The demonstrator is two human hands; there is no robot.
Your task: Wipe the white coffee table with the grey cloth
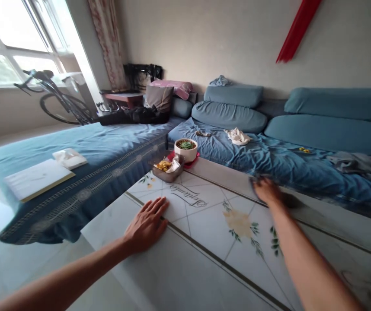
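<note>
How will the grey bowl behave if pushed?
The bowl probably slides rather than tips: it sits low and wide on a smooth-looking table. It is likely stiff, since its walls hold their shape. The crumpled tissue and yellow scraps may shift, as they appear loose.

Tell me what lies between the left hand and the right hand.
In the head view, printed tabletop lies between left hand and right hand, with script lettering and a pale yellow flower.

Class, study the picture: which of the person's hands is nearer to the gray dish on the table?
Left. The left hand rests on the table, on the near side of the gray dish; the right hand is farther off, to the dish's right.
</note>
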